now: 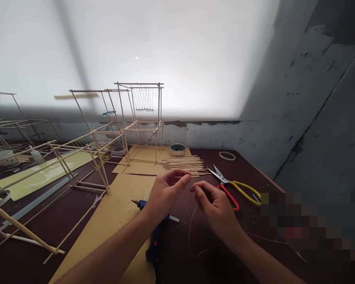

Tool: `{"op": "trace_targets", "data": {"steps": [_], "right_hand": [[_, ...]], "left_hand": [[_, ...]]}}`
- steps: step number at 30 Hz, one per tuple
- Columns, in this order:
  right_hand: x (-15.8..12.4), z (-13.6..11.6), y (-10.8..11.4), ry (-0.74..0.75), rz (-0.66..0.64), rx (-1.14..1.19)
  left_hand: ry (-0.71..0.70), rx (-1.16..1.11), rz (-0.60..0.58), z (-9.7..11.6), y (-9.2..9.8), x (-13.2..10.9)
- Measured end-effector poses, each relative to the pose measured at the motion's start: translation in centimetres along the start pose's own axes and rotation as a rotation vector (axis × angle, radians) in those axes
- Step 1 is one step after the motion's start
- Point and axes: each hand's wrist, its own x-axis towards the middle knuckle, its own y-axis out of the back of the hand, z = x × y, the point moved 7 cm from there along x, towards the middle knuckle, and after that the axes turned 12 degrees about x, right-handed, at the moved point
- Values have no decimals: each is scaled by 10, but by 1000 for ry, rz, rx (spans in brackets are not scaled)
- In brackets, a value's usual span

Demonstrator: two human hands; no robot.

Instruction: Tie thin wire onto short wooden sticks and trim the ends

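Thread (189,228): thin and pale, held up just on the near side of the sticks (185,163). Hangs in a loose line from the fingertips, then curls at the bottom onto the dark table (47,236).

Left hand (162,193): thumb and forefinger pressed together on the top end of the thread, the other fingers curled under, close to the near edge of the sticks. Right hand (215,209): thumb and forefinger likewise pinching the thread a little lower, fingertips almost touching those of the left, the rest folded into the palm. Cannot tell whether a thin stick is also caught in the left pinch.

Sticks: a flat bundle lying side by side on the table, ends pointing left and right. Scissors (233,187) just right of the sticks, blades open, one handle red, one yellow. Small round tin (178,149) right behind the sticks. White ring (227,155) behind and to the right of the sticks, apart from the scissors. Blue glue gun (152,252) nearer than the sticks and slightly left, lying partly under the left forearm, nozzle pointing left. Cardboard (118,209) spread left of and nearer than the sticks. Frames (142,118) of thin sticks standing left of and behind the sticks, with small beads strung in a row at the top. Further left of the sticks, a white bowl (2,157) and a small bottle (37,155).
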Motion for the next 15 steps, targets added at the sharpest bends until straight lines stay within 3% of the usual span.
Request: {"op": "trace_targets", "data": {"steps": [5,15], "right_hand": [[1,-1,1,18,2,-39],[0,-1,1,26,18,-78]], "left_hand": [[-2,0,38,2,5,-1],[124,-51,65,-13,9,2]]}}
